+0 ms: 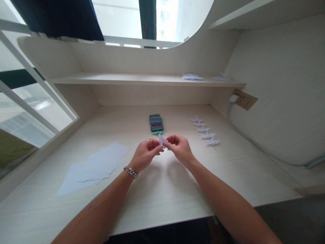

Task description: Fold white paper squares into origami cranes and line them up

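Between my two hands, a small piece of folded white paper [161, 139] is held above the desk, its pointed tip upward. My left hand [146, 152], with a ring on one finger and a chain bracelet at the wrist, pinches its left side between thumb and fingers. From the right, my right hand [179, 146] grips the other side, thumb against the paper. The fingertips hide its lower part. Just beyond the hands lies a phone [156, 123] in a green case. To the right, several folded paper cranes [208, 136] stand in a slanting row.
Loose white paper sheets [101, 161] overlap on the desk [157, 210] at left. Folded papers [192, 77] rest on the shelf [127, 78] at the back. A grey cable [254, 144] runs from the wall socket [245, 99] along the right side.
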`<state>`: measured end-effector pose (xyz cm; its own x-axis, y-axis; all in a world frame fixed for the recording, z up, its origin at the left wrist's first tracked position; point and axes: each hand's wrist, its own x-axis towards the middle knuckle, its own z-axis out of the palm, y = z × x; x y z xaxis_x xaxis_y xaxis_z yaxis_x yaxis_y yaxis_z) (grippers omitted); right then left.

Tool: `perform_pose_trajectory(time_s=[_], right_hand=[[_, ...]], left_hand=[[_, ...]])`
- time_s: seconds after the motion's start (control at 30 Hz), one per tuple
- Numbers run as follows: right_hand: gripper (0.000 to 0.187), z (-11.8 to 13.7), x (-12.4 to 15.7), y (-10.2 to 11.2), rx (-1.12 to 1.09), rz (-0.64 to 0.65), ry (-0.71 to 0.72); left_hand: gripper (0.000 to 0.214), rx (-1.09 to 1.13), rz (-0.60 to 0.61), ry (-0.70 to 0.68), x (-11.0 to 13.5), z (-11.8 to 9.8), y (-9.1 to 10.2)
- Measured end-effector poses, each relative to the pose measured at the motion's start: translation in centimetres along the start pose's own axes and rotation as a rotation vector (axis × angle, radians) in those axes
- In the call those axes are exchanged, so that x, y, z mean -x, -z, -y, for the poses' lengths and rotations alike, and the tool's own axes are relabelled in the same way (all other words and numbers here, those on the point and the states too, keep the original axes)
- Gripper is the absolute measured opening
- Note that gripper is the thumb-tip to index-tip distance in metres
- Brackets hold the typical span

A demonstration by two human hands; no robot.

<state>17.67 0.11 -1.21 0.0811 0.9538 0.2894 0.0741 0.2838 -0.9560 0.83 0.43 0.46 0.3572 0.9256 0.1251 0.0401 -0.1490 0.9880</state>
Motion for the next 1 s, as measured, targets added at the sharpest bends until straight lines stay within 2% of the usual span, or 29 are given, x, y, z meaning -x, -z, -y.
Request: perform_pose_trajectory(time_s=[0.23,0.37,0.57,0.77,1.0], right_hand=[[0.027,0.6,0.3,-0.4,-0.132,0.116,-0.05],[0.028,0.9,0.5,-0.5,-0.158,0.127,-0.047],[0.013,0.9,0.8,-0.5,-0.087,0.155,0.024],[0.033,1.3,1.1,-0.5,-0.141,0.256,-0.006],[0.03,0.6,0.8,-0.5,-0.182,0.237,-0.025]], left_hand=[[0.028,0.063,-0.002,-0.032,0.0,0.1,0.0],[0.026,0.111,0.0,-0.036,0.1,-0.1,-0.1],[0.027,0.178,-0.023,0.0,0.1,0.1,0.0],[0.027,0.26,-0.036,0.005,-0.1,0.3,0.3],[0.025,0.323,0.006,0.04,0.1,0.0,0.2]])
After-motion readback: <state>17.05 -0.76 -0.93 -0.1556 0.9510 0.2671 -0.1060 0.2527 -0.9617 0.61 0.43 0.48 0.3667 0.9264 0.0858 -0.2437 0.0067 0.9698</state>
